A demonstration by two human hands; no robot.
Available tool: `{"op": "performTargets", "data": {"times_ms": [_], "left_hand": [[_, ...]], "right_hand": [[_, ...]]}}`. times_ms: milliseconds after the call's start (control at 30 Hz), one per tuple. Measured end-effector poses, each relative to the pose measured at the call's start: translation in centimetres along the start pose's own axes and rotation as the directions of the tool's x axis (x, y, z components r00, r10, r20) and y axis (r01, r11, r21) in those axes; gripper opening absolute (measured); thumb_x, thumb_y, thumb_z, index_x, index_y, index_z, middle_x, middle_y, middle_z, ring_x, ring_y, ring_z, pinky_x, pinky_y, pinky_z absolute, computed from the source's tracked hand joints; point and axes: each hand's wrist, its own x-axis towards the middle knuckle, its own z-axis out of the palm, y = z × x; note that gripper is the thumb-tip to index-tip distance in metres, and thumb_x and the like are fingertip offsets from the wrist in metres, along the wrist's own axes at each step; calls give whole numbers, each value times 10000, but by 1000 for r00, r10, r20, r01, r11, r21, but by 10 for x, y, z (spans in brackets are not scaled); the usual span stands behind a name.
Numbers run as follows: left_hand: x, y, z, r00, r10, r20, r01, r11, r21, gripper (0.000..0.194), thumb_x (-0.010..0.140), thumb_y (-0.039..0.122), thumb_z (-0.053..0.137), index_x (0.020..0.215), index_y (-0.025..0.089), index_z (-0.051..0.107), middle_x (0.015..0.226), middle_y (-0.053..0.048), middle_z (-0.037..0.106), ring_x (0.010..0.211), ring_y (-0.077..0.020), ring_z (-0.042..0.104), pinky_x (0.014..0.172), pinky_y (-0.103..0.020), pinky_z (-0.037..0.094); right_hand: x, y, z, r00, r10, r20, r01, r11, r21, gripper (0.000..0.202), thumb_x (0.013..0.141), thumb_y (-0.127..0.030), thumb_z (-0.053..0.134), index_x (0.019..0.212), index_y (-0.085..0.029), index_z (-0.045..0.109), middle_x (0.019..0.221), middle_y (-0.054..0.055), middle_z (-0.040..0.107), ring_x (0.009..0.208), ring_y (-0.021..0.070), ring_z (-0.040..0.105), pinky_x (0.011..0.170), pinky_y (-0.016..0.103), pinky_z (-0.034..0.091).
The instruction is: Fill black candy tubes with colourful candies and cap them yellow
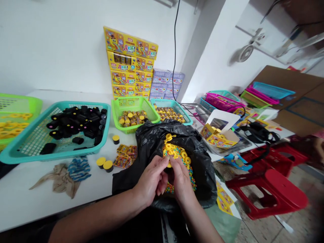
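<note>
My left hand (153, 177) and my right hand (180, 173) meet over a black plastic bag (149, 138). Both are closed around a small black cup with a yellow lid (169, 165), mostly hidden by the fingers. Thumbs and fingertips press near its yellow top. Inside the bag lie many small coloured candy balls (191, 179) and yellow ring-shaped plastic pieces (186, 158). On the table left of the bag are several printed yellow wrappers (124, 157) and black cups with yellow lids (108, 165).
A teal basket (15, 153) holds black cups; beside it lie crumpled cloths (78, 168). Behind the bag are a green basket (116, 111) and a blue basket (187, 118) of filled cups. Yellow boxes (121, 77) stand stacked by the wall. Red stools (280, 189) stand to the right.
</note>
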Motion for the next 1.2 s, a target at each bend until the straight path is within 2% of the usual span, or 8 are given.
{"op": "performTargets", "data": {"times_ms": [67, 167, 367, 600, 833, 933, 1033, 1200], "left_hand": [[-1, 4, -3, 996, 10, 89, -18, 996, 91, 405, 816, 597, 578, 895, 209, 495, 487, 81, 488, 301, -71, 393, 279, -151, 241], [0, 6, -6, 995, 51, 83, -69, 972, 226, 394, 785, 524, 653, 954, 190, 531, 567, 68, 542, 324, -60, 420, 282, -149, 281], [4, 5, -8, 996, 75, 55, -89, 939, 331, 355, 763, 495, 679, 849, 181, 538, 518, 87, 490, 319, -63, 429, 286, -156, 284], [0, 7, -9, 995, 6, 95, -35, 951, 308, 313, 784, 461, 667, 877, 191, 540, 445, 99, 456, 300, -62, 386, 284, -141, 277], [7, 7, -14, 990, -74, 120, 66, 995, 73, 398, 828, 586, 568, 815, 209, 442, 537, 57, 529, 349, -87, 495, 274, -133, 295], [10, 6, -15, 996, -21, 92, 19, 1000, 16, 380, 835, 565, 577, 825, 213, 434, 563, 64, 520, 390, -86, 518, 294, -132, 335], [9, 7, -14, 996, 13, 84, -19, 997, 76, 385, 841, 585, 557, 854, 215, 451, 565, 72, 508, 378, -78, 502, 295, -130, 337], [4, 8, -10, 996, -60, 59, 43, 964, 262, 443, 838, 663, 487, 888, 224, 458, 529, 82, 497, 291, -67, 426, 247, -126, 248]], "right_hand": [[4, -2, -2, 989, 145, 42, -148, 984, 96, 311, 828, -518, 562, 830, -223, 660, 584, -35, 527, 472, 123, 419, 428, 242, 293], [10, -4, -4, 968, 231, 95, -243, 960, 142, 323, 793, -509, 585, 842, -211, 697, 528, -37, 526, 398, 115, 388, 372, 238, 215], [12, -3, -4, 997, 77, -30, -70, 979, 193, 187, 713, -371, 670, 635, -204, 701, 703, 21, 680, 618, 167, 560, 597, 272, 420], [7, 2, -1, 987, 15, -157, 12, 986, 167, 199, 708, -366, 672, 609, -202, 618, 611, -13, 579, 603, 162, 498, 616, 275, 394], [7, -1, -5, 985, -161, -63, 149, 975, -168, 285, 816, -413, 601, 624, -209, 551, 631, -23, 510, 648, 157, 465, 629, 271, 360], [2, -4, -2, 993, -113, 32, 117, 978, -170, 297, 862, -481, 556, 711, -225, 570, 661, -22, 532, 643, 162, 481, 601, 271, 364], [-1, -3, -1, 994, -41, 99, 54, 990, -133, 310, 881, -504, 529, 739, -230, 558, 661, -31, 531, 620, 154, 478, 587, 269, 369], [1, 2, -5, 998, -52, 47, 57, 991, -122, 268, 863, -473, 557, 783, -218, 584, 690, -38, 552, 630, 139, 482, 591, 256, 371]]}}
